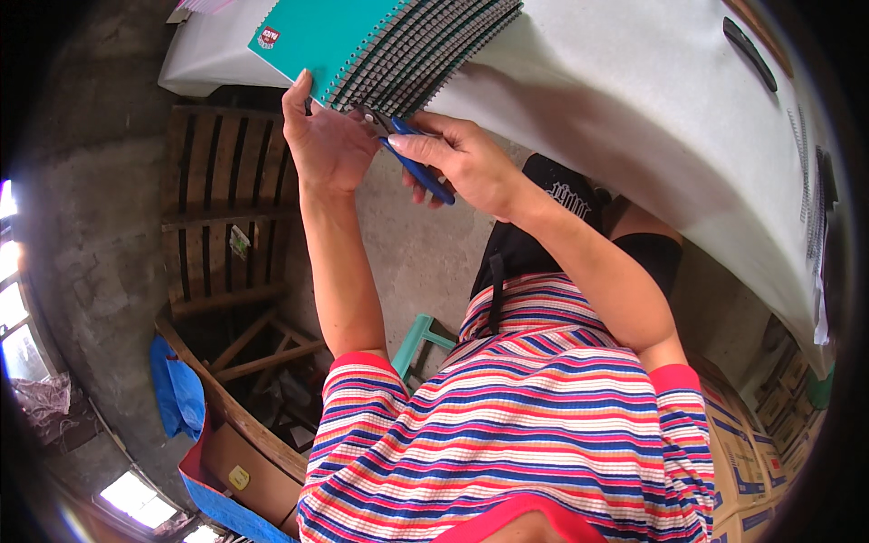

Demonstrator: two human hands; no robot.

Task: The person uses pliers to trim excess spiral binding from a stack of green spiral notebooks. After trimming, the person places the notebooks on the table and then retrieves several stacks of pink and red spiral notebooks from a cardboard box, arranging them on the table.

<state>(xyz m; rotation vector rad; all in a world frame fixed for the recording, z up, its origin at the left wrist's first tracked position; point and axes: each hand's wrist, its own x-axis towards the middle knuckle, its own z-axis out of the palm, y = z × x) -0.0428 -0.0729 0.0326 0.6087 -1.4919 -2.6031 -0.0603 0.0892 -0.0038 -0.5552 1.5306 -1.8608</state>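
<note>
A stack of spiral notebooks (317,41) with a green top cover and dark wire bindings lies fanned out at the table's near edge. At its near left corner is my left hand (333,149), palm up, the thumb against the edge and the other fingers partly hidden under the notebooks. My right hand (471,163) is closed round blue-handled pliers (419,170). Their dark jaws point left, close to the lower ends of the bindings and beside my left fingers. Whether the jaws touch a wire cannot be made out.
A white-covered table (615,81) spans the top and right, with a black-handled tool (749,54) and loose wire spirals (802,167) at its right. Below stand a slatted wooden rack (226,163), a green stool (421,339) and cardboard boxes (733,443).
</note>
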